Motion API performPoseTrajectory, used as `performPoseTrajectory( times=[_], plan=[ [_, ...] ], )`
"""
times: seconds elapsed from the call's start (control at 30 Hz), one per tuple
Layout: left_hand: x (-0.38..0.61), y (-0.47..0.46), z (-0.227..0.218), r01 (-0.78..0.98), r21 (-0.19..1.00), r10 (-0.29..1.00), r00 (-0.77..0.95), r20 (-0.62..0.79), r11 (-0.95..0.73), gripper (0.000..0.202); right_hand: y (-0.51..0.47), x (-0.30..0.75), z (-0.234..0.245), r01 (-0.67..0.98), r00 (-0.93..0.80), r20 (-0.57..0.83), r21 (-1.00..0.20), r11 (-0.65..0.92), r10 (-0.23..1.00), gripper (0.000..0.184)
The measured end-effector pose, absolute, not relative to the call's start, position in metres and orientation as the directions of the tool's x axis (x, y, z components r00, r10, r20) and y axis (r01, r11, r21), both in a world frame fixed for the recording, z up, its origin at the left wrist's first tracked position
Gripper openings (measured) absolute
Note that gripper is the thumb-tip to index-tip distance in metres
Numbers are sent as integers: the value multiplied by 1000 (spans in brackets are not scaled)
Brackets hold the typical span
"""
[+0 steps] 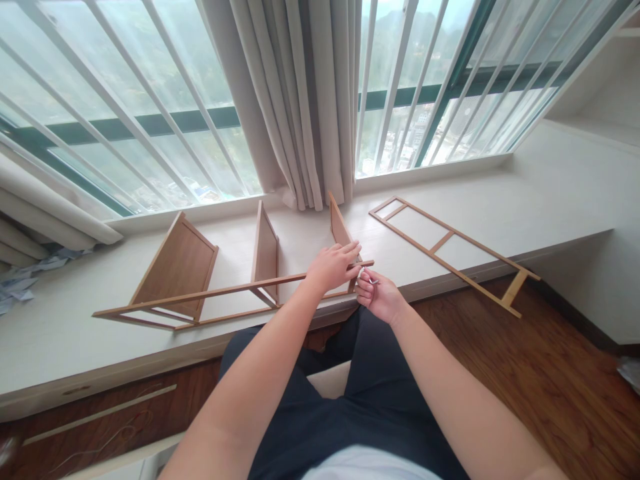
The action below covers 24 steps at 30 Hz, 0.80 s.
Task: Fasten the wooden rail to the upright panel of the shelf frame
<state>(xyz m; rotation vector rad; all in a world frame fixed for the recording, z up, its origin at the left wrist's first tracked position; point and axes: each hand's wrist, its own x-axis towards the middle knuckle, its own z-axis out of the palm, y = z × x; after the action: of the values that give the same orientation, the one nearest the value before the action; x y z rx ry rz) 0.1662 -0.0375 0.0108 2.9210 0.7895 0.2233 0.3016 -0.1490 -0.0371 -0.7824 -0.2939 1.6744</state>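
A brown wooden shelf frame (235, 289) lies along the white window ledge, with upright panels joined to it. My left hand (330, 268) is closed over the right end of its upper rail, fingers reaching across toward the right-hand panel (339, 221). Close beside it, my right hand (383, 297) pinches a small bent silver tool that looks like a hex key (371, 279). The tool is at the frame's right end; its tip and any screw there are hard to make out. The middle panel (265, 250) and larger left panel (177, 267) stand away from my hands.
A second wooden ladder-like frame (443, 241) lies to the right, its near end jutting past the edge of the ledge (500, 200). Grey curtains (300, 100) hang behind, before barred windows. Papers (20, 287) lie at far left, and a cable (115, 437) on the floor.
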Motion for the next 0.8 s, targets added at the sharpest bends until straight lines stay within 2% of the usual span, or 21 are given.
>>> performPoseTrajectory(
  times=[0.17, 0.3, 0.43, 0.53, 0.67, 0.8],
  plan=[
    [166, -38, 11, 493, 143, 509, 853, 116, -858, 57, -151, 299, -37, -772, -38, -373, -578, -264, 927, 33],
    [167, -37, 9, 498, 140, 514, 851, 112, -856, 57, -154, 295, -41, -694, 104, -401, -685, -223, 910, 37],
    [167, -36, 8, 496, 140, 512, 852, 111, -857, 57, -154, 293, -51, -421, 354, -312, -895, -147, 882, 42],
    [166, -36, 9, 499, 140, 514, 852, 103, -855, 57, -154, 295, -56, -189, 483, -195, -975, -115, 854, 43],
    [166, -36, 9, 500, 140, 515, 852, 100, -855, 57, -154, 297, -51, 110, 542, -36, -987, -114, 840, 45],
    [166, -36, 9, 500, 146, 515, 851, 103, -854, 58, -156, 296, -43, 264, 551, 20, -952, -151, 835, 45]
  ],
)
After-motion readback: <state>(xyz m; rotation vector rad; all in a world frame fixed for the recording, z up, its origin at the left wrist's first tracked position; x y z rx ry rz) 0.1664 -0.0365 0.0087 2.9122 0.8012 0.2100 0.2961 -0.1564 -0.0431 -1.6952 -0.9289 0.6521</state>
